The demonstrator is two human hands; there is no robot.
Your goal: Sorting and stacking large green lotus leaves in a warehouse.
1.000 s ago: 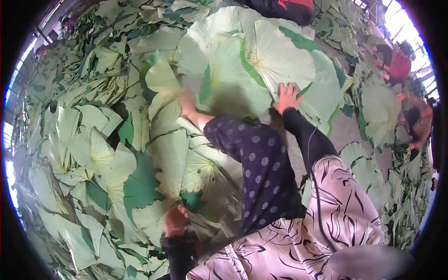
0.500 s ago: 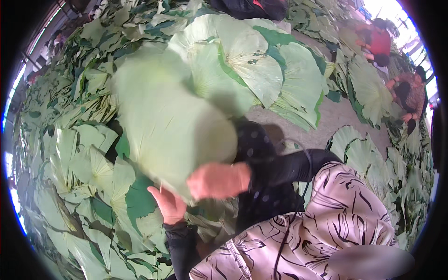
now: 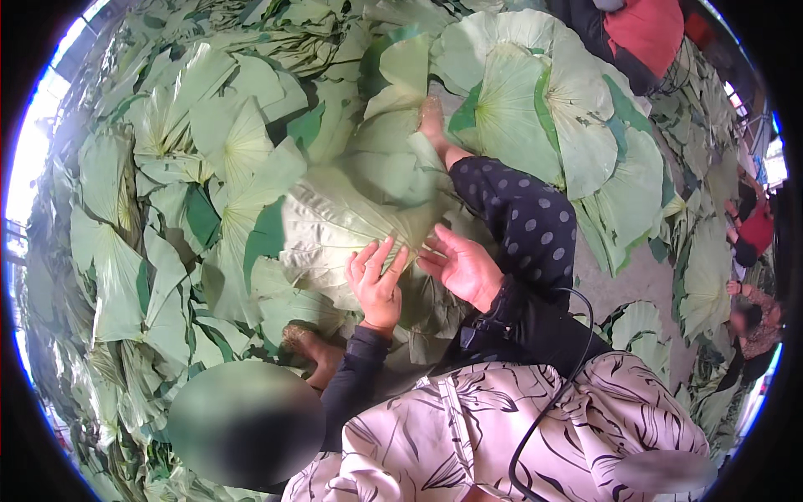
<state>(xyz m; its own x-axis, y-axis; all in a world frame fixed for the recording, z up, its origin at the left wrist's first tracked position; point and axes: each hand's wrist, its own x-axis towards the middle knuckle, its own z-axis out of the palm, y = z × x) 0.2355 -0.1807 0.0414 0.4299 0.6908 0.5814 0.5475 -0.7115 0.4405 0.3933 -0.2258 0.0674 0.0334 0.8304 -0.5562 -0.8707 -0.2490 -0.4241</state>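
Left hand (image 3: 376,284) lies flat on the big pale leaf (image 3: 351,222), fingers (image 3: 374,261) spread and loose, palm down near the leaf's near-right edge. Not gripping, just pressing on it.

Right hand (image 3: 462,266) is just right of the left one, palm up and tilted, fingers open and slightly curled, holding nothing. Fingertips are close to the leaf's edge; can't tell whether they touch it.

Leaf sits mid-scene, underside up, ribs fanning out from the near-right side, lying on top of other leaves. It lies against the dotted trouser leg (image 3: 523,222), which runs from the body out to a bare foot (image 3: 432,121) at the far end. Other foot (image 3: 305,345) is near-left, tucked in beside the left sleeve.

Leaf pile (image 3: 167,184) covers the floor left and far, a mix of pale undersides and dark green tops. A round spread leaf (image 3: 514,117) lies far right of the leg. A strip of bare floor (image 3: 623,289) shows right. Black cable (image 3: 577,335) loops over the patterned top. Other people (image 3: 749,243) sit at the right rim.
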